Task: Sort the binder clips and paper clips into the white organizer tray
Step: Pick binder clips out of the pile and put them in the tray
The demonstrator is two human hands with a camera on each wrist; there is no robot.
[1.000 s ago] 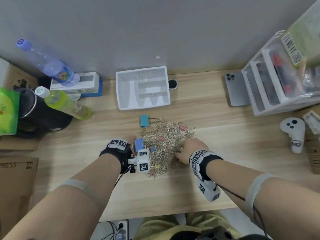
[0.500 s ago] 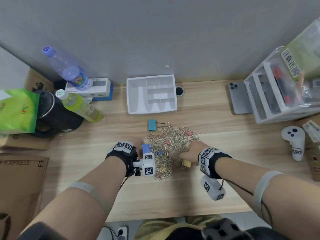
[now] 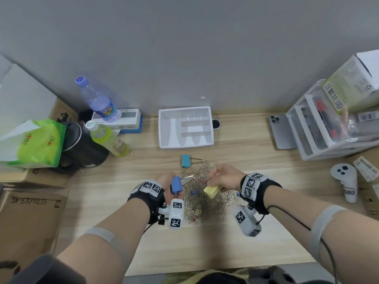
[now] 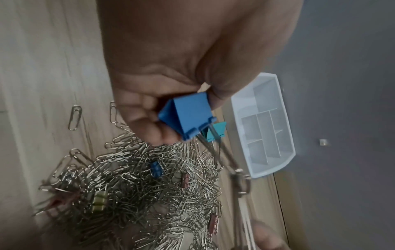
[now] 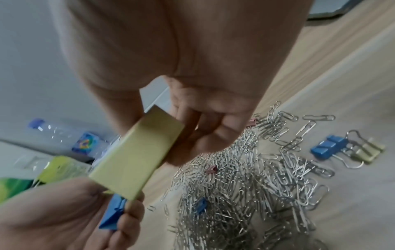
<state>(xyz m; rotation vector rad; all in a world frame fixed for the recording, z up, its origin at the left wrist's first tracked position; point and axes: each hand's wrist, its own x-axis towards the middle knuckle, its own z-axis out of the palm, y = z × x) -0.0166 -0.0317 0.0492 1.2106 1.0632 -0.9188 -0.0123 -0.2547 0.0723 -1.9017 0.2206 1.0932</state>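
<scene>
Head view: both hands are up over a big pile of paper clips (image 3: 202, 193) on the wooden desk (image 3: 256, 160). The left hand (image 3: 167, 186) pinches a blue clip (image 3: 176, 185) with its thumb and fingers. The right hand (image 3: 224, 178) has its fingers curled round a yellow clip (image 3: 212, 191). Both clips are in the air above the pile, and the two hands are near each other. A teal clip (image 3: 185, 160) lies on the desk between the pile and the tray (image 3: 164, 128). The white tray sits at the back by the wall, well apart from the hands. Its little boxes look bare.

Small clips are mixed in the pile: a small blue one (image 5: 200, 206), pink ones (image 5: 211, 169), and a blue and yellow bunch (image 5: 329, 148) at the edge.

On the left stand a clear bottle (image 3: 96, 99) and a green bottle (image 3: 108, 140), a black pot (image 3: 82, 148), a green bag (image 3: 34, 144) and brown boxes (image 3: 30, 218). On the right are a phone (image 3: 281, 132) leaning on clear drawers (image 3: 328, 128), and a white controller (image 3: 345, 181). A round black hole (image 3: 216, 124) is just beside the tray.

The desk is light wood. The wall (image 3: 184, 48) behind it is plain grey.
</scene>
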